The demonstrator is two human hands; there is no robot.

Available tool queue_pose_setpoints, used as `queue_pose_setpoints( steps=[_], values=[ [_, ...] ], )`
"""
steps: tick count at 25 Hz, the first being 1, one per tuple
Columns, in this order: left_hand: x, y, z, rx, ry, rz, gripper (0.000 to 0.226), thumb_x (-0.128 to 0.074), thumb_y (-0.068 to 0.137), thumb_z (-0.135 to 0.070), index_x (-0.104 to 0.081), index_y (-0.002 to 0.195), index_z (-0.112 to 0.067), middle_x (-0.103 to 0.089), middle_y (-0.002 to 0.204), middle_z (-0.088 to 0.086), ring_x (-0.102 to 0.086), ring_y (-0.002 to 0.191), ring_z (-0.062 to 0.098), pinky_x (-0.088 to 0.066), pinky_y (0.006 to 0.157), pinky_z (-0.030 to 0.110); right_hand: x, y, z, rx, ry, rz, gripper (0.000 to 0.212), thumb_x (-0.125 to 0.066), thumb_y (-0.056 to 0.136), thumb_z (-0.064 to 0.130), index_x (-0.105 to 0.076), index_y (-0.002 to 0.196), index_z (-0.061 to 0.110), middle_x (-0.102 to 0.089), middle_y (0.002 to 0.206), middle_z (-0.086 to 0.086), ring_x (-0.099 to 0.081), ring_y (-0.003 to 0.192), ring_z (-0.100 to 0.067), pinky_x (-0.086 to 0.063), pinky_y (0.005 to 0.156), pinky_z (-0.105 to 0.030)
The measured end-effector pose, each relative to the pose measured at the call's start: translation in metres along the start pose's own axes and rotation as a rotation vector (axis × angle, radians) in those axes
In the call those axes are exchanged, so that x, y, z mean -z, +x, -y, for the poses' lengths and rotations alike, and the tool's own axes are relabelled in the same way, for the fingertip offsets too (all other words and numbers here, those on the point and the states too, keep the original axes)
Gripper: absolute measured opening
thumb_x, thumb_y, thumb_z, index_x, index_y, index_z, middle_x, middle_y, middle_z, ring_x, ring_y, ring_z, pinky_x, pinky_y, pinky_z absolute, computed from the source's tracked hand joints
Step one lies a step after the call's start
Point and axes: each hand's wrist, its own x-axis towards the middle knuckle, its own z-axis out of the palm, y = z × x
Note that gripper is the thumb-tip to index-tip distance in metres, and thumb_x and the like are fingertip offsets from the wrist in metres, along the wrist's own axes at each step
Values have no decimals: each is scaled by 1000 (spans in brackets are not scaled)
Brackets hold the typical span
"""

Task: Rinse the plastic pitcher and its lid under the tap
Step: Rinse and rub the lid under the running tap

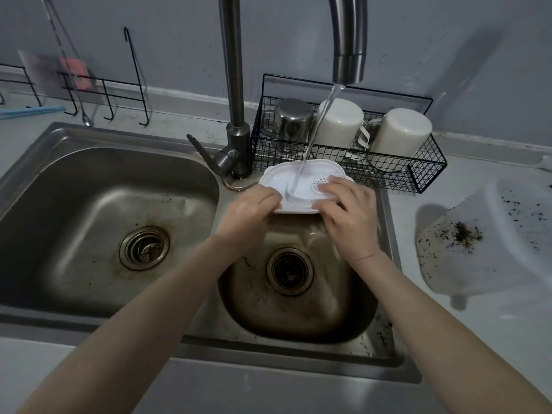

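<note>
Wire rack [104, 94]: black, against the wall, well left of the left fingers; a pink sponge [76, 73] sits behind it.

Large basin [89, 189]: steel, stained, left of both hands, with its drain [144, 248] below and left of the left fingers.

Tap [349, 55]: steel column rising just behind the left fingers, spout arching over to end above the right fingers. It is running.

Left hand [251, 210]: fingers curled over the left edge of the lid, gripping it.

Lid [295, 189]: white plastic, oblong, held between the two hands over the back of the small basin, roughly level. Its round perforated strainer patch lies at the right fingertips.

Water stream [316, 130]: falls at a slant from the spout and strikes the lid between the left and right fingers.

Right hand [349, 213]: fingers bent over the lid's right end and resting on its top face, thumb at the near edge, holding it.

Small drain [289, 271]: below both hands, in a basin flecked with dark specks.

Wire basket [418, 174]: black, just behind the right fingers, holding one upturned steel cup [291, 121] and two upturned white cups [340, 122] [401, 131].

Pitcher [484, 243]: translucent plastic, lying on its side on the counter well right of the right fingers, untouched, with dark specks stuck inside.
</note>
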Motion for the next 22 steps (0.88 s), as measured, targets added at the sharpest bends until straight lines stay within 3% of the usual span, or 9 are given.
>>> queue_pose_setpoints(
  steps=[3, 5, 9, 13, 16, 19, 22],
  values=[
    [-14, 0, 0, 160, 28, 136, 28, -58, 78, 6, -62, 106, 5, -61, 119, 21, -55, 116, 32, -37, 103, 36, 4, 0, 2, 76, -110, 10, 21, -69, 70, -3, -67, 61, 15, -73, 88, -2, -67, 92, -23, -34, 78, -34],
    [-16, -1, -6, 188, -7, 169, 33, -57, 83, 1, -58, 115, 4, -58, 126, 19, -50, 123, 30, -29, 109, 35, 5, 2, -2, 81, -159, -3, 23, -68, 71, -4, -67, 60, 16, -73, 89, -1, -68, 91, -23, -34, 76, -33],
    [-15, -11, -22, 64, -53, 19, 36, -70, 62, 15, -70, 96, 4, -73, 94, 18, -70, 86, 32, -55, 77, 44, 3, 2, -4, 144, -207, -4, 21, -65, 77, 0, -66, 65, 18, -73, 97, 4, -66, 98, -22, -32, 78, -33],
    [-14, -17, -29, 113, -148, -26, 40, -67, 69, 10, -68, 107, -3, -73, 101, 10, -71, 89, 23, -57, 74, 32, -4, 3, 1, 124, -194, -7, 19, -62, 81, 4, -67, 69, 18, -72, 99, 6, -64, 102, -22, -31, 81, -34],
    [-18, -13, -33, 182, -204, -48, 28, -63, 80, -3, -68, 108, -8, -73, 102, 6, -69, 92, 20, -55, 79, 28, -8, 5, 3, 97, -156, 9, 17, -62, 79, 5, -69, 70, 17, -73, 97, 6, -65, 101, -21, -31, 82, -36],
    [-13, -4, -12, 360, -271, 93, 21, -57, 88, -13, -67, 106, -8, -71, 104, 8, -64, 98, 23, -42, 85, 24, -6, 6, 5, -130, -60, 117, 16, -71, 69, 1, -70, 72, 17, -74, 94, 4, -64, 98, -22, -26, 85, -36],
    [-2, 2, 15, 432, -289, 226, 18, -56, 89, -15, -66, 100, -6, -68, 99, 10, -59, 95, 24, -36, 76, 19, -4, 14, -2, -453, 158, 355, 18, -74, 71, 20, -70, 89, 20, -71, 95, 4, -58, 95, -18, -24, 93, -38]
  ],
)
